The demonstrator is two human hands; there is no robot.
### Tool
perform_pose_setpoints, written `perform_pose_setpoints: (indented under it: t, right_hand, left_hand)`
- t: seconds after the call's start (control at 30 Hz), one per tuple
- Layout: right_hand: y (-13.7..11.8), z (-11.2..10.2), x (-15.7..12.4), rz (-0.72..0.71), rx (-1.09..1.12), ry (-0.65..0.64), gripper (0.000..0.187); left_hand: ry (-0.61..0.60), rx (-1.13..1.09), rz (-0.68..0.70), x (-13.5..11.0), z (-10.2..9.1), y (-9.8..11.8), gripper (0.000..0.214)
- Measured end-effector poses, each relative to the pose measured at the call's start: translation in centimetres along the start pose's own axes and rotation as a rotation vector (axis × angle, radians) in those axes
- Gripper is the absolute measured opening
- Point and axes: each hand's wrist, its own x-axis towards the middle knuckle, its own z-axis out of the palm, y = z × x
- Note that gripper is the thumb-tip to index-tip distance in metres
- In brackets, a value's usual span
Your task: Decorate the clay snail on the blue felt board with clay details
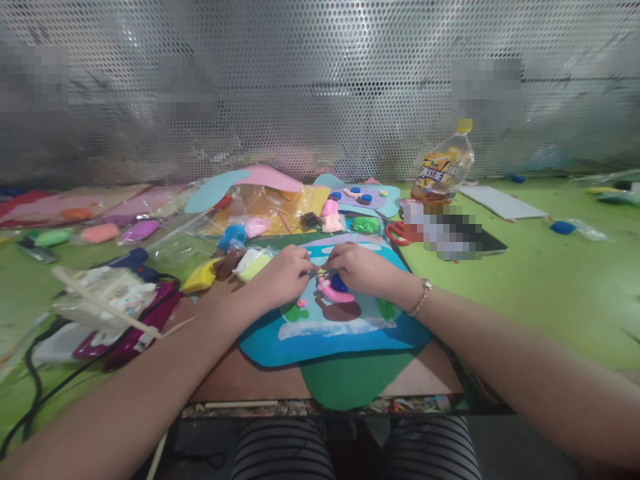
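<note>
A blue paper [280, 353] carries a picture made of soft clay. At its middle lies a pink clay snail [337, 293] with a dark blue shell [341, 283], above a brown clay patch [340, 311]. My left hand [291, 272] and my right hand [361, 268] meet at the snail's head, both with fingers pinched together. Between the fingertips is a tiny yellowish bit [321, 272], too small to tell what it is or which hand grips it. Green clay with a pink flower [301, 303] sits at the left, and a white clay strip [335, 328] runs below.
Bags of coloured clay, such as yellow [201, 275] and green [366, 225], lie beyond and left of the paper. Red-handled scissors [397, 233], a drink bottle [443, 170] and a second clay picture [360, 195] stand farther back. A purple power bank [150, 320] with cables lies left.
</note>
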Motion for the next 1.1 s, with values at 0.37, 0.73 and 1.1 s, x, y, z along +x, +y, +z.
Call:
perform_pose_setpoints:
  t: [0.37, 0.73, 1.1]
  right_hand:
    - [-0.11, -0.11, -0.04, -0.016, -0.058, -0.021, 0.037]
    - [-0.23, 0.34, -0.1, -0.021, -0.105, -0.032, 0.03]
    - [-0.27, 0.3, -0.04, -0.024, -0.116, -0.027, 0.03]
  left_hand:
    - [-0.043, 0.059, 0.045, -0.09, -0.08, -0.41, 0.035]
    - [-0.068, 0.073, 0.041, -0.17, -0.5, -0.07, 0.031]
    - [-0.089, 0.134, 0.057, -0.19, -0.54, 0.15, 0.033]
